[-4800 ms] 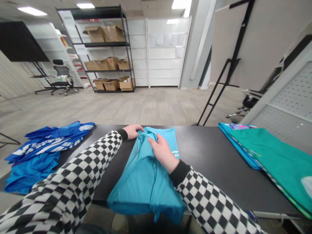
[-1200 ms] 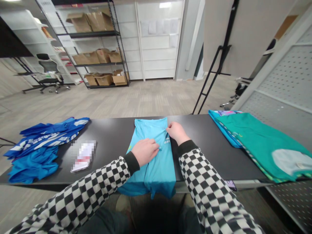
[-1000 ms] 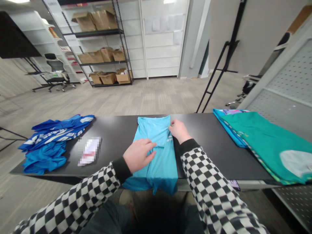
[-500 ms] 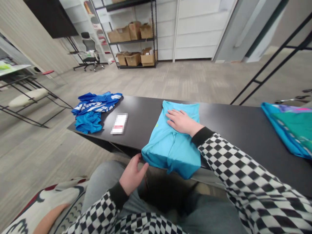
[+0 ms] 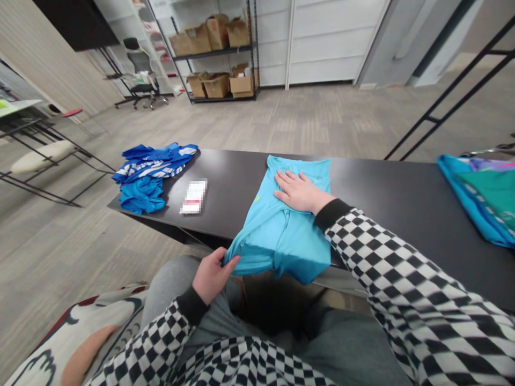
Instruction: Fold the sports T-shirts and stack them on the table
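A light blue shirt point(image 5: 263, 236) lies partly folded on a black table point(image 5: 386, 203), its near end hanging over the front edge. My left hand point(image 5: 213, 273) pinches the near left corner of the cloth between thumb and fingers and draws it out to the left. Flat on the upper part of the shirt rests my right hand point(image 5: 300, 192), fingers spread and palm down. Creases run from the left corner toward the middle of the fabric.
Crumpled blue clothes point(image 5: 148, 171) lie at the table's left end, beside a blurred white and red flat item point(image 5: 193, 197). Folded blue and green garments point(image 5: 486, 198) lie at the right. Beyond the floor stands a shelf with cardboard boxes point(image 5: 217, 83).
My left hand has closed on the shirt's near left corner and pulled it slightly left. My right hand stays flat on the cloth. The view has tilted down slightly.
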A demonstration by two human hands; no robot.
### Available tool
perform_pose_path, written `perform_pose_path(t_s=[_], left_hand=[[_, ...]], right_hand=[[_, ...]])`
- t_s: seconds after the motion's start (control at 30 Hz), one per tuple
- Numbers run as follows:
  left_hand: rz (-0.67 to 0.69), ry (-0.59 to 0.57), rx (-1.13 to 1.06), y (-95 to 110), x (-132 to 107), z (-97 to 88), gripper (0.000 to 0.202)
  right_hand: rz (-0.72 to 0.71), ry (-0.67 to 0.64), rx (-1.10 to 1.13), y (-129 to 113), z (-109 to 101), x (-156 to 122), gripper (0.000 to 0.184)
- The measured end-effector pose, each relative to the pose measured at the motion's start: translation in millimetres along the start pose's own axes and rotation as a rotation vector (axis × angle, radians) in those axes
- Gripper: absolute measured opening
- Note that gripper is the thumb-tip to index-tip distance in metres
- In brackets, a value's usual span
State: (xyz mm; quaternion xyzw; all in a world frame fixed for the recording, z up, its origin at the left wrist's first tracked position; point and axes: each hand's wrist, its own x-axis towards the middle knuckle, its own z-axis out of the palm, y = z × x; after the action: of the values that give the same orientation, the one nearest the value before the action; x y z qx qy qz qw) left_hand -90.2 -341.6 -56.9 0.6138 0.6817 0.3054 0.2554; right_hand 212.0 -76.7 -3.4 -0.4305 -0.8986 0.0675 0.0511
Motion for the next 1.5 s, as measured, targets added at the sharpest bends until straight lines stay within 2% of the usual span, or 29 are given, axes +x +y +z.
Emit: perform_pose_path(t_s=[0.1,0.2,0.33,0.47,0.57,0.67,0.73,0.8,0.93,1.03,1.1,1.17,1.23,1.33,1.4,1.43,1.5], left_hand=[[0.079,0.026,0.073,16,-19,-14.8,0.042],[0.204,0.044,0.118,35,-37,-19.3,0.038],[0.390,0.055,0.177,62,-51,-13.4,0.034],[0.498,0.022,0.185,85,-61,-3.6,0.034],[0.534,0.038,0.136,88,-71,1.2,0.030],[0.547,0.141,0.061,84,-81,4.5,0.024],[0.540,0.160,0.041,81,-85,9.1,0.021],[0.499,0.044,0.072,81,-85,18.4,0.019],[0.351,-0.390,0.238,75,-78,47.9,0.005],[0.226,-0.621,0.452,56,-70,66.3,0.018],[0.153,-0.727,0.595,40,-64,70.6,0.031],[0.127,-0.787,0.682,27,-59,67.6,0.033],[0.127,-0.829,0.697,23,-52,57.5,0.022],[0.142,-0.823,0.520,40,-32,31.0,0.014],[0.179,-0.731,0.272,62,-10,9.1,0.024],[0.208,-0.649,0.153,74,4,-1.3,0.031],[0.281,-0.400,0.020,95,41,-17.1,0.041]], right_hand=[[-0.003,0.009,0.015,1,1,1,0.080],[-0.009,0.015,0.017,2,2,2,0.081],[-0.011,0.020,0.013,3,3,2,0.082],[-0.017,0.024,0.010,3,3,2,0.081],[-0.010,0.016,0.006,1,0,1,0.080],[0.001,0.000,0.010,-1,-3,0,0.077],[0.002,-0.007,0.018,-2,-4,0,0.076],[-0.003,-0.005,0.018,-2,-3,0,0.077],[-0.001,0.012,0.014,0,-2,0,0.080],[0.007,0.019,0.015,1,-1,-1,0.083],[0.006,0.023,0.014,2,-1,-1,0.082],[0.000,0.027,0.020,3,0,0,0.081],[-0.009,0.031,0.034,4,0,0,0.081],[-0.016,0.022,0.060,5,-1,-1,0.082],[-0.018,0.020,0.072,5,-3,-3,0.082],[-0.015,0.025,0.073,5,-5,-4,0.083],[-0.002,0.047,0.053,4,-7,-9,0.083]])
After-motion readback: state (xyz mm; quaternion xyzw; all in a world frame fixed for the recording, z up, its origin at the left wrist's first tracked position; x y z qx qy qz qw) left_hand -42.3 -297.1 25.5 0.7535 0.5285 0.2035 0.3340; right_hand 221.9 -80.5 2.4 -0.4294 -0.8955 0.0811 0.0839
